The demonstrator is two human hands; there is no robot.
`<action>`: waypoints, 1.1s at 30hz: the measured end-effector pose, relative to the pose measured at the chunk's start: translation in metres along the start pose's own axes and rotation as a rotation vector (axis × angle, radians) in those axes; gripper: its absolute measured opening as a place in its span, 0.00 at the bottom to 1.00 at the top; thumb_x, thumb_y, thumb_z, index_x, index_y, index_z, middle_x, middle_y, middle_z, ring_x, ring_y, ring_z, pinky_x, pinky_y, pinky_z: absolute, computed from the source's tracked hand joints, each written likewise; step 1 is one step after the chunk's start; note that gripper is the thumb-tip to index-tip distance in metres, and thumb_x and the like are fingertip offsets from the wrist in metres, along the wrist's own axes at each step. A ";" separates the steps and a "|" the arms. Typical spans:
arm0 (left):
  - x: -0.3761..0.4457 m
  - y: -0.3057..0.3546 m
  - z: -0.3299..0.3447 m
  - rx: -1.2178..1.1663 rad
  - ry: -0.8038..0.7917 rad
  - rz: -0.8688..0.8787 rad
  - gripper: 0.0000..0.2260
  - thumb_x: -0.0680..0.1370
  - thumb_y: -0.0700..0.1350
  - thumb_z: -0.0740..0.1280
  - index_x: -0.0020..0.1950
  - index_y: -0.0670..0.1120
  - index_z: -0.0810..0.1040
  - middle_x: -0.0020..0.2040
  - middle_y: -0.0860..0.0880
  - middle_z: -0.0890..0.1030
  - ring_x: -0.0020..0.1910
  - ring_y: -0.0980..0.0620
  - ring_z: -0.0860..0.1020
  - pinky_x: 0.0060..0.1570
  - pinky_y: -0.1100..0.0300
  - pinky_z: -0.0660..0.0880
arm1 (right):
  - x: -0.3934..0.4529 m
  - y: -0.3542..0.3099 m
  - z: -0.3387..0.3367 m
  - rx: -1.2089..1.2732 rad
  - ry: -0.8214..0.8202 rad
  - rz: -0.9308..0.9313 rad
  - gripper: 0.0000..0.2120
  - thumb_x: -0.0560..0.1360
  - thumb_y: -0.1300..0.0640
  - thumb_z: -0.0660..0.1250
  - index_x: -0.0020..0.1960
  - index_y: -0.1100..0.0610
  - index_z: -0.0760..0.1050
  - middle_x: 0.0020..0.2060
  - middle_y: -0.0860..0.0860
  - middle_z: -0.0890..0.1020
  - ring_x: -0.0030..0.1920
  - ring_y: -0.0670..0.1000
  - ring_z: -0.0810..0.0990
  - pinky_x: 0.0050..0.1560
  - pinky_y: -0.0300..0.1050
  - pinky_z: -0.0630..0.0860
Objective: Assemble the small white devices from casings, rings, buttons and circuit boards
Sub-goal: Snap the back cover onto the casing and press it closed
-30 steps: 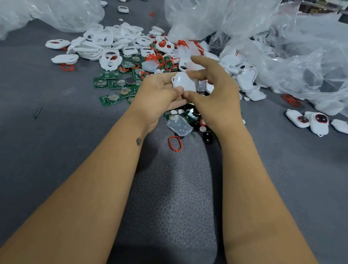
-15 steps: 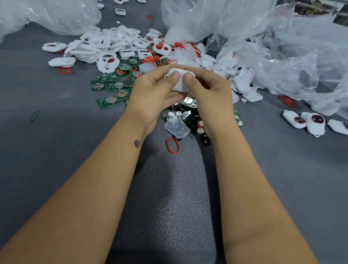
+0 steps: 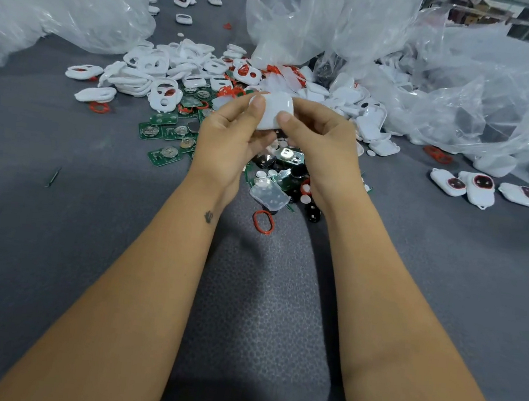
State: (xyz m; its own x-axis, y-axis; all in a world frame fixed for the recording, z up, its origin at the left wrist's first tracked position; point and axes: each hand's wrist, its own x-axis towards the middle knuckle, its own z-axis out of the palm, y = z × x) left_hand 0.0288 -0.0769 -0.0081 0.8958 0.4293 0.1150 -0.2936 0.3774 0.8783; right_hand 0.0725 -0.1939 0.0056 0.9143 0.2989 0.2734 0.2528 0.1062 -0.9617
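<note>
— Two hands on one item? Report.

— Confirmed from my feed. Nearest me, a red ring [image 3: 263,221] lies loose on the grey table [image 3: 56,243]. Above it, left hand [image 3: 230,138] and right hand [image 3: 319,144] both pinch a white casing [image 3: 274,110], thumbs on top.

— Beyond?

— Green circuit boards [image 3: 165,139], then white casings piled [image 3: 159,68], three assembled devices [image 3: 483,189] right, plastic bags [image 3: 308,15] farthest.

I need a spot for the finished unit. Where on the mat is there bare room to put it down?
Bare grey mat lies left of the forearms, below the circuit boards. More lies right of the forearms, below the three assembled devices. It is crowded ahead: white casings, red rings and plastic bags. Both hands hold a white casing.
</note>
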 end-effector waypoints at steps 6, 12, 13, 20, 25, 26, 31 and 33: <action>0.000 -0.002 -0.001 0.063 -0.108 -0.001 0.09 0.78 0.34 0.67 0.55 0.43 0.79 0.46 0.51 0.85 0.47 0.56 0.83 0.47 0.64 0.78 | 0.002 0.001 -0.004 -0.068 0.079 0.000 0.05 0.75 0.64 0.69 0.50 0.62 0.81 0.43 0.56 0.85 0.42 0.49 0.81 0.49 0.46 0.79; 0.000 -0.003 -0.001 0.162 -0.069 0.087 0.12 0.74 0.31 0.70 0.55 0.42 0.79 0.42 0.51 0.84 0.43 0.56 0.82 0.45 0.64 0.78 | 0.002 0.000 -0.007 -0.020 0.064 -0.044 0.06 0.75 0.66 0.68 0.49 0.59 0.81 0.43 0.55 0.85 0.45 0.49 0.82 0.50 0.43 0.79; 0.000 -0.004 -0.002 0.194 -0.049 0.112 0.13 0.74 0.31 0.70 0.56 0.41 0.79 0.42 0.51 0.84 0.43 0.56 0.82 0.45 0.63 0.78 | 0.001 0.001 -0.007 -0.029 0.055 -0.037 0.06 0.76 0.66 0.68 0.51 0.60 0.81 0.43 0.54 0.85 0.45 0.49 0.82 0.50 0.42 0.79; 0.001 -0.007 -0.003 0.430 -0.004 0.201 0.16 0.72 0.27 0.69 0.54 0.44 0.83 0.46 0.52 0.85 0.44 0.58 0.83 0.45 0.64 0.78 | 0.002 0.000 -0.003 0.079 -0.004 0.147 0.09 0.80 0.58 0.64 0.53 0.61 0.80 0.40 0.55 0.84 0.41 0.52 0.82 0.50 0.45 0.81; 0.002 -0.006 -0.001 0.403 -0.017 0.098 0.17 0.73 0.32 0.65 0.54 0.50 0.82 0.52 0.45 0.84 0.49 0.45 0.83 0.52 0.52 0.81 | 0.001 -0.001 -0.006 -0.024 0.049 0.091 0.19 0.75 0.69 0.66 0.65 0.59 0.74 0.42 0.54 0.83 0.47 0.54 0.82 0.58 0.53 0.79; 0.002 -0.006 -0.001 0.360 -0.004 0.083 0.15 0.74 0.33 0.66 0.55 0.49 0.81 0.53 0.47 0.83 0.50 0.48 0.82 0.50 0.55 0.81 | 0.000 -0.002 -0.006 -0.008 0.052 0.085 0.21 0.74 0.70 0.66 0.66 0.60 0.73 0.40 0.53 0.82 0.46 0.54 0.81 0.57 0.53 0.78; 0.001 -0.006 -0.001 0.356 -0.033 0.068 0.11 0.76 0.35 0.69 0.58 0.44 0.81 0.51 0.46 0.84 0.47 0.51 0.82 0.45 0.63 0.78 | -0.004 -0.008 -0.003 -0.007 0.040 0.016 0.20 0.71 0.73 0.66 0.61 0.60 0.74 0.35 0.57 0.80 0.40 0.57 0.78 0.53 0.58 0.77; 0.001 -0.005 0.000 0.365 -0.035 0.070 0.11 0.77 0.34 0.68 0.57 0.43 0.81 0.49 0.47 0.84 0.45 0.53 0.82 0.45 0.63 0.78 | -0.006 -0.008 -0.002 -0.029 0.030 -0.005 0.18 0.71 0.73 0.67 0.58 0.60 0.75 0.35 0.58 0.80 0.39 0.59 0.78 0.51 0.60 0.78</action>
State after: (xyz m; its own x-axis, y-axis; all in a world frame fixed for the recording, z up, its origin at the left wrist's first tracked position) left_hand 0.0310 -0.0788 -0.0126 0.8906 0.4127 0.1911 -0.2222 0.0282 0.9746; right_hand 0.0661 -0.1987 0.0119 0.9221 0.2697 0.2775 0.2659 0.0797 -0.9607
